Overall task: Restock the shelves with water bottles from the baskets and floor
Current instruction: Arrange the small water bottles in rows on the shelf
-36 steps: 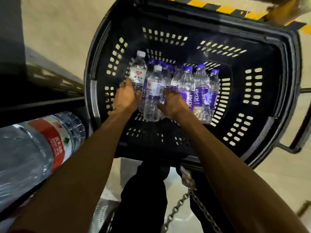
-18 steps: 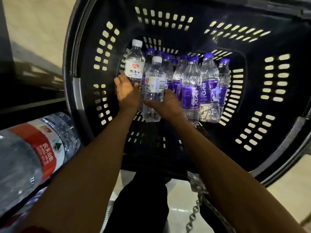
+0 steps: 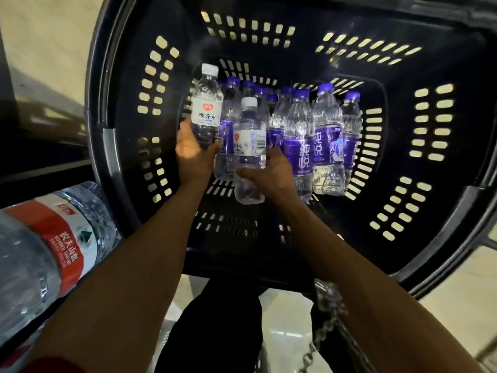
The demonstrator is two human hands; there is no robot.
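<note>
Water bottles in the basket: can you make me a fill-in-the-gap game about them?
1. The left hand grips the heart-label bottle, the right hand grips the barcode bottle; both caps are ___.
2. The other bottles standing in the black basket have ___ caps.
3. The big bottle lying at lower left wears a ___ label.

Missing words: white; purple; red.
</note>
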